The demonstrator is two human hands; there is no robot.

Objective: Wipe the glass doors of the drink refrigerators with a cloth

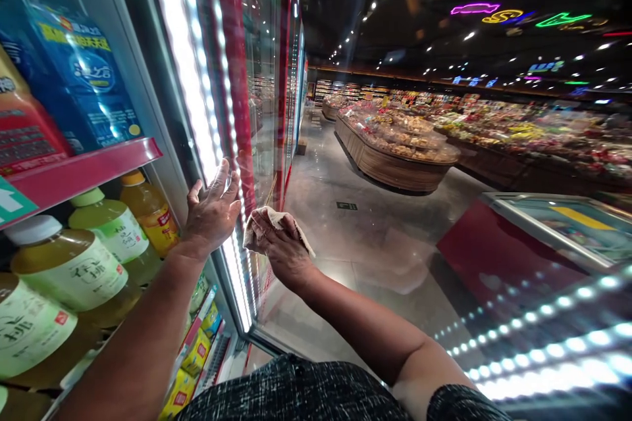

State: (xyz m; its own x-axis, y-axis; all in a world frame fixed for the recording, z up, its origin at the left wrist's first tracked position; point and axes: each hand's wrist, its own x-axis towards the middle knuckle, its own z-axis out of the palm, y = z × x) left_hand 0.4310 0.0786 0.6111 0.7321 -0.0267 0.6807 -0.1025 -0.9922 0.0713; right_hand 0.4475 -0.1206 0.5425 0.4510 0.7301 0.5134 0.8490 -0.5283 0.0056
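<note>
My left hand (211, 210) lies flat with fingers stretched out against the lit frame of an open cooler door (217, 145). Just to its right, my right hand (281, 247) is closed round a crumpled beige cloth (269, 217), pressing it on the door's glass (257, 92). Both forearms reach forward from the bottom of the view.
Cooler shelves at left hold yellow and green juice bottles (74, 263), blue packs (83, 72) above a red shelf edge (79, 174). A grey aisle floor (375, 237) runs ahead. Wooden produce island (399, 151), chest freezer (553, 230) at right.
</note>
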